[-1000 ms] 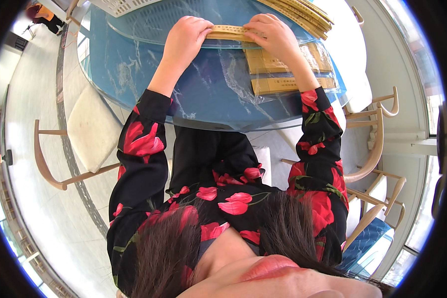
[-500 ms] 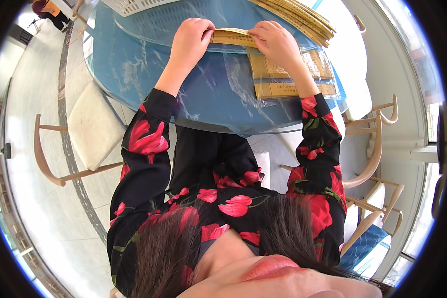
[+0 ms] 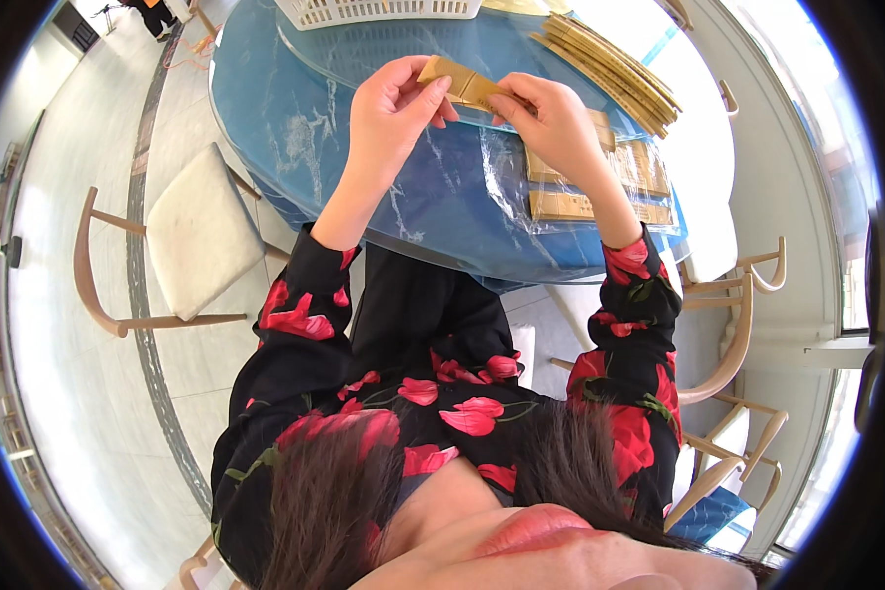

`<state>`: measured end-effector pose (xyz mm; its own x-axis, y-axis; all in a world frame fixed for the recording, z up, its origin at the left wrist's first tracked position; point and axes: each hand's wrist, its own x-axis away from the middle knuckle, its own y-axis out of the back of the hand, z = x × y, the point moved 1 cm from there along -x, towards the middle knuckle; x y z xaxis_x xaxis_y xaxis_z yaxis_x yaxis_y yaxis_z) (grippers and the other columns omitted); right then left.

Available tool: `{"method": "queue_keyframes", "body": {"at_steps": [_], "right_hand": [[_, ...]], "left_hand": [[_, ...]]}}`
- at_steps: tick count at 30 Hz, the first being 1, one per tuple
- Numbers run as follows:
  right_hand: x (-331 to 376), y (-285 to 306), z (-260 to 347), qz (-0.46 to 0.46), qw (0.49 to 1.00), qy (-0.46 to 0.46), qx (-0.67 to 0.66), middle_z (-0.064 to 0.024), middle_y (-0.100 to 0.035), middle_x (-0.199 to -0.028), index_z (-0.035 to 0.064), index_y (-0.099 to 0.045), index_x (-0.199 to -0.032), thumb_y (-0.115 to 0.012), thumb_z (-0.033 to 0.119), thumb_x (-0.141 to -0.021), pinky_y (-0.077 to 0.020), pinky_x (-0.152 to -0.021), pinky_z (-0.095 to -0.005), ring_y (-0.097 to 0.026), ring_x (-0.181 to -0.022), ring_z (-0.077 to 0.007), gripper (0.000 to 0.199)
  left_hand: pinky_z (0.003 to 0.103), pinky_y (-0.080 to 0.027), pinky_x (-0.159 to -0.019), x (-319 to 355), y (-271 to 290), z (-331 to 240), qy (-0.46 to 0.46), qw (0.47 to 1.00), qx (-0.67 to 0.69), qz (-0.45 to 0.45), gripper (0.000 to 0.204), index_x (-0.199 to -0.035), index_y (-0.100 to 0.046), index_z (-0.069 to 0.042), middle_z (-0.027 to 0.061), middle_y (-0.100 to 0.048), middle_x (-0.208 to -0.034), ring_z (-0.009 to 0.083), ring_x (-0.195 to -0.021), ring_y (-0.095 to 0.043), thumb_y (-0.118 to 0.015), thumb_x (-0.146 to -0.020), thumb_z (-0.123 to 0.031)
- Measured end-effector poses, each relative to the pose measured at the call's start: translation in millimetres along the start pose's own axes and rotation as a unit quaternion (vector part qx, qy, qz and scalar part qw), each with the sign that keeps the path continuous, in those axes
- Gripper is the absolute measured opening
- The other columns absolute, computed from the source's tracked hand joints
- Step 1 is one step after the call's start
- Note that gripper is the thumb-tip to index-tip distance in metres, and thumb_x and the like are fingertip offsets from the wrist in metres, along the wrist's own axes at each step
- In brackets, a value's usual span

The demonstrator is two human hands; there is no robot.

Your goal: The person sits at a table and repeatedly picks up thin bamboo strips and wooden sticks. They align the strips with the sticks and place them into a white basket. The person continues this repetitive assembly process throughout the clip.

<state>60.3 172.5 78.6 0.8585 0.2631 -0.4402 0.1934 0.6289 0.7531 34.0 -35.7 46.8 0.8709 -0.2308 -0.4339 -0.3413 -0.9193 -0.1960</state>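
Note:
Above the blue marbled table [image 3: 315, 167], a gold-brown creased cardboard piece [image 3: 469, 88] stretches between my hands. Its left end is pinched by my left hand [image 3: 395, 103], with the thumb on its face. The right end sits between the thumb and fingers of my right hand [image 3: 543, 113]. The piece tilts, its left end higher than its right. Under my right wrist lie similar flat gold cardboard pieces in a clear plastic bag [image 3: 560, 205], partly hidden by my forearm. Beyond my right hand, a stack of long gold cardboard strips [image 3: 615, 74] rests on the raised glass top.
A white slotted plastic basket [image 3: 374, 10] stands at the far side of the table. A pale-seated wooden chair [image 3: 202, 231] is at the left, and more wooden chairs [image 3: 728, 334] are at the right. Far left, a person [image 3: 154, 17] in dark trousers stands on the tiled floor.
The cardboard piece has turned from edge-on and level to tilted, showing its creased face. My left thumb has moved onto that face. The whole view has shifted, so the table sits lower and rightward.

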Motion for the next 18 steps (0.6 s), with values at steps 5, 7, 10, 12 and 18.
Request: {"method": "queue_keyframes", "body": {"at_steps": [5,7,10,12,18], "right_hand": [[7,-4,9,0.081,0.982,-0.055,-0.160,-0.0009,-0.063,-0.065,0.0022,-0.065,-0.088,-0.061,0.022,-0.100,-0.0367,-0.053,-0.0285,-0.048,-0.055,-0.0079,0.024],[7,-5,5,0.101,0.977,-0.064,-0.178,-0.0003,-0.063,-0.065,0.0016,-0.064,-0.088,-0.061,0.023,-0.101,-0.0368,-0.053,-0.0280,-0.048,-0.056,-0.0067,0.025],[9,-6,0,0.129,0.971,-0.075,-0.188,-0.0002,-0.062,-0.066,0.0011,-0.064,-0.090,-0.060,0.023,-0.101,-0.0380,-0.055,-0.0273,-0.050,-0.059,-0.0060,0.025],[8,-4,0,0.145,0.966,-0.076,-0.201,-0.0007,-0.062,-0.066,0.0011,-0.064,-0.091,-0.060,0.023,-0.101,-0.0395,-0.056,-0.0269,-0.052,-0.060,-0.0061,0.024],[6,-5,1,0.173,0.978,-0.047,-0.105,-0.0044,-0.067,-0.076,0.0040,-0.069,-0.101,-0.063,0.023,-0.098,-0.0453,-0.061,-0.0296,-0.061,-0.065,-0.0144,0.020]], "left_hand": [[0.028,-0.056,-0.070,12,21,-13,0.037,0.999,-0.018,0.018,0.029,-0.126,-0.065,0.003,0.0080,-0.072,-0.093,0.0165,-0.078,-0.071,-0.056,-0.105,-0.015],[0.028,-0.056,-0.070,12,24,-14,0.059,0.998,-0.019,0.032,0.028,-0.126,-0.065,0.003,0.0091,-0.073,-0.096,0.0160,-0.078,-0.071,-0.056,-0.105,-0.015],[0.027,-0.056,-0.068,13,30,-20,0.091,0.994,-0.026,0.062,0.028,-0.124,-0.066,0.002,0.0104,-0.074,-0.098,0.0145,-0.077,-0.070,-0.056,-0.104,-0.014],[0.026,-0.056,-0.068,13,36,-21,0.103,0.990,-0.037,0.086,0.026,-0.122,-0.067,0.002,0.0110,-0.075,-0.100,0.0132,-0.076,-0.070,-0.057,-0.104,-0.014],[0.024,-0.055,-0.067,15,41,-19,0.103,0.987,-0.056,0.114,0.018,-0.113,-0.069,0.000,0.0078,-0.074,-0.097,0.0104,-0.075,-0.068,-0.063,-0.100,-0.011]]}}
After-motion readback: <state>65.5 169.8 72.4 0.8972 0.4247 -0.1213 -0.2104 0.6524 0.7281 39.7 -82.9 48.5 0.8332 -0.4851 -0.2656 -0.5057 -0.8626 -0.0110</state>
